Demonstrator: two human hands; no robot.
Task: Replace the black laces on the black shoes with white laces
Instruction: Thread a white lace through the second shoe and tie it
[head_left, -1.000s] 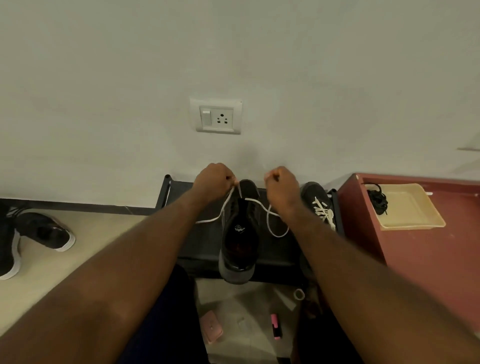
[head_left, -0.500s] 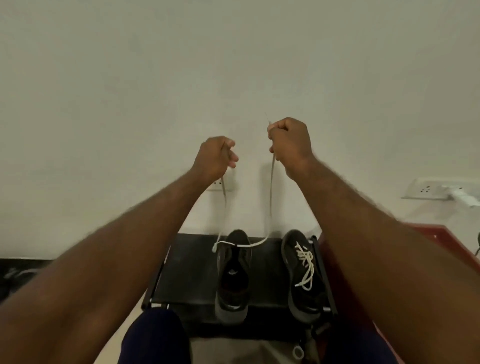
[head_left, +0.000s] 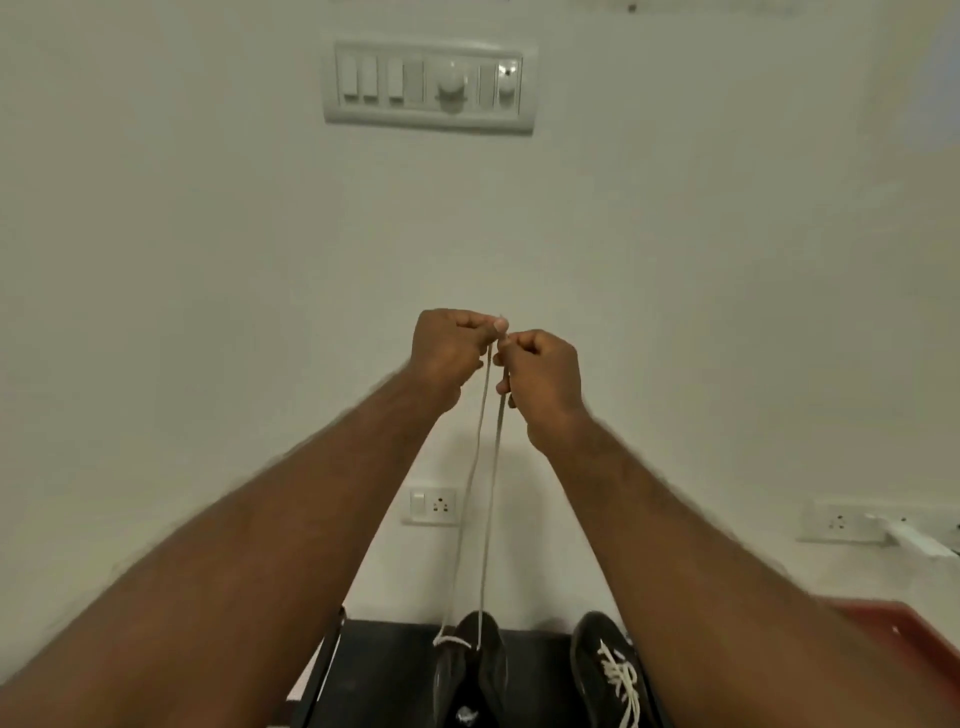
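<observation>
The rack (head_left: 384, 670) carries both shoes, toes to its far edge. The right shoe (head_left: 608, 670) is laced in white. The left shoe (head_left: 470, 670) has the lace (head_left: 491, 519) through its foremost eyelets only, so I judge the task past half, and the step in hand to be evening the two ends. The left hand (head_left: 447, 353) and right hand (head_left: 540, 374) are raised close together, each curled and pinching one end. Both strands run taut down to the shoe (whether the tips are level, blur hides). The next move calls for lowering the ends and crossing them into the next eyelets, with the lengths kept equal.

Around them are the wall (head_left: 727, 260), a red table (head_left: 893, 629) off the rack's right edge, a switch panel (head_left: 430, 85) and two sockets (head_left: 432, 505). Nothing blocks the shoe, though the forearms hide part of the rack.
</observation>
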